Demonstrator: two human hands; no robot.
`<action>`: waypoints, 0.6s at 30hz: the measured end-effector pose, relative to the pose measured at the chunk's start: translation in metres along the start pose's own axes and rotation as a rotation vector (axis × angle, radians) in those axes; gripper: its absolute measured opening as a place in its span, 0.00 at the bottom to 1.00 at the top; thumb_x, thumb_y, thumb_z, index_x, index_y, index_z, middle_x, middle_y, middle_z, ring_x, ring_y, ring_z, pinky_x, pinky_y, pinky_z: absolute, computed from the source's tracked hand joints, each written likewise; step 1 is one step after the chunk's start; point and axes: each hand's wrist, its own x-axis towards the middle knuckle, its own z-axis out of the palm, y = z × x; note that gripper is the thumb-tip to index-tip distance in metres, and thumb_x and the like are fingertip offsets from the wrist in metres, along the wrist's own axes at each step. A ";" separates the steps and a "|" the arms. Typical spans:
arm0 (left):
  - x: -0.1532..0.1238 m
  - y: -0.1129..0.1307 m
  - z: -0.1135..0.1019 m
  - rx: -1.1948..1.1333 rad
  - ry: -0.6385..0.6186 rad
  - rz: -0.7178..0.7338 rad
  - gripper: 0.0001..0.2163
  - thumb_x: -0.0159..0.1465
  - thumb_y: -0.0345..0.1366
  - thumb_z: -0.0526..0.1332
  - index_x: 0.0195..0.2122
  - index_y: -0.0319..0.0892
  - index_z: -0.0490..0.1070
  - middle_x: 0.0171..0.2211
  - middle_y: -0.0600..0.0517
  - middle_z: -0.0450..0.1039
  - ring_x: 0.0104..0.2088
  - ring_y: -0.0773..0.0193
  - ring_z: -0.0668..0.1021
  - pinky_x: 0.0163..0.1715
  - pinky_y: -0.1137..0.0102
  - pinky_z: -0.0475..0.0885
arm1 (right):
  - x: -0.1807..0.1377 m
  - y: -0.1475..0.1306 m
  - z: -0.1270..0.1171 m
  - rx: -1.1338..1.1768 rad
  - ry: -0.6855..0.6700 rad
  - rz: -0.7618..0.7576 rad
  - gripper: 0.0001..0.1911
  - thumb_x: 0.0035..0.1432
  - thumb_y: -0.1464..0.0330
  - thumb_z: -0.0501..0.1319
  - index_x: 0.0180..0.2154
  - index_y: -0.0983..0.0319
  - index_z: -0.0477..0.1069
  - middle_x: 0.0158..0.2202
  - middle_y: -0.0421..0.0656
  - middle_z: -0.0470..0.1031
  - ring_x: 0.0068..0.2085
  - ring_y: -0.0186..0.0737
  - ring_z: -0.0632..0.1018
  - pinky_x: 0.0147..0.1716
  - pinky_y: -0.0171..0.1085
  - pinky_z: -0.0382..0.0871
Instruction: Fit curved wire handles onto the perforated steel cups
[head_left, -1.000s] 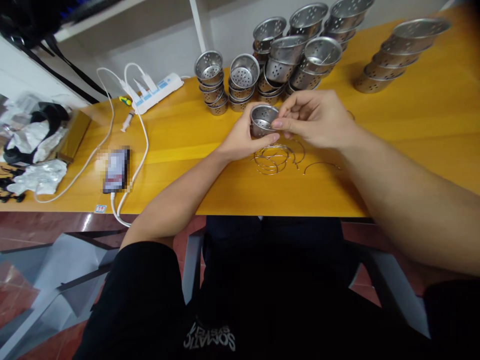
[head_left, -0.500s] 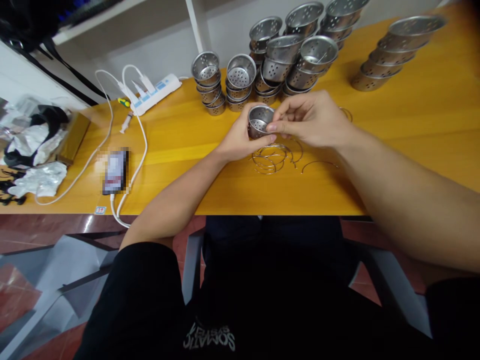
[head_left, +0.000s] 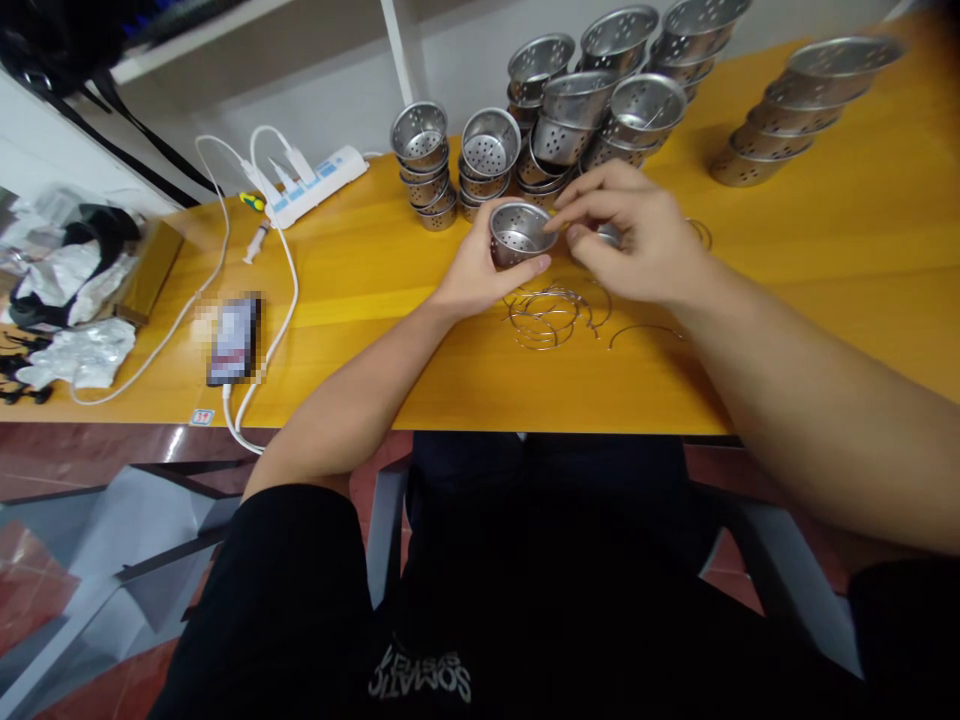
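My left hand (head_left: 480, 262) is wrapped around a small perforated metal cup (head_left: 517, 245), its open mouth tilted up toward me. To the right of the cup, my right hand (head_left: 630, 235) has its thumb and index finger apart. The index fingertip is at the cup's rim; I cannot tell whether it touches. A small silvery metal piece (head_left: 609, 235) shows between the right thumb and fingers, but whether it is held is unclear. Below the hands, several thin wire rings (head_left: 551, 320) lie tangled on the table, with a single curved wire (head_left: 645, 328) beside them.
Stacks of perforated cups (head_left: 420, 150) stand behind my hands, and another leaning stack (head_left: 795, 110) is at the right. On the left are a white power strip (head_left: 319, 190), a syringe (head_left: 256, 243), a phone (head_left: 234, 340) with a cable, and plastic bags (head_left: 82, 350).
The right thumb and index finger have spread apart from their pinch at the cup's rim, and the hand has drawn slightly right. The left hand keeps hold of the cup. The whole view shifts slightly.
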 end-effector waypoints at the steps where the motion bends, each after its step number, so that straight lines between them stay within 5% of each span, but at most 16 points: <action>1: 0.000 -0.002 0.002 -0.008 0.001 0.011 0.50 0.86 0.75 0.61 0.93 0.50 0.41 0.81 0.35 0.72 0.84 0.38 0.81 0.91 0.36 0.71 | -0.001 0.003 0.000 -0.018 -0.013 -0.013 0.06 0.83 0.53 0.74 0.53 0.40 0.92 0.67 0.48 0.87 0.68 0.68 0.85 0.75 0.70 0.83; 6: 0.001 0.000 0.007 -0.046 -0.035 0.083 0.47 0.90 0.71 0.58 0.94 0.53 0.35 0.83 0.37 0.69 0.85 0.39 0.81 0.91 0.36 0.71 | -0.003 0.013 0.008 -0.066 -0.096 -0.094 0.12 0.84 0.58 0.71 0.59 0.49 0.92 0.71 0.53 0.83 0.73 0.70 0.84 0.78 0.76 0.82; 13: 0.000 0.043 -0.007 0.091 0.011 -0.070 0.40 0.90 0.57 0.68 0.91 0.53 0.48 0.78 0.40 0.77 0.81 0.42 0.86 0.87 0.40 0.80 | -0.002 -0.004 0.013 0.273 -0.163 0.142 0.18 0.70 0.44 0.89 0.49 0.44 0.91 0.68 0.52 0.83 0.78 0.78 0.75 0.74 0.80 0.83; 18: 0.000 0.054 -0.006 0.079 0.014 -0.066 0.39 0.92 0.57 0.62 0.93 0.55 0.41 0.80 0.40 0.72 0.83 0.45 0.84 0.85 0.40 0.82 | -0.001 -0.020 0.000 0.152 -0.105 0.105 0.24 0.69 0.35 0.85 0.46 0.45 0.90 0.68 0.52 0.84 0.75 0.76 0.77 0.83 0.79 0.74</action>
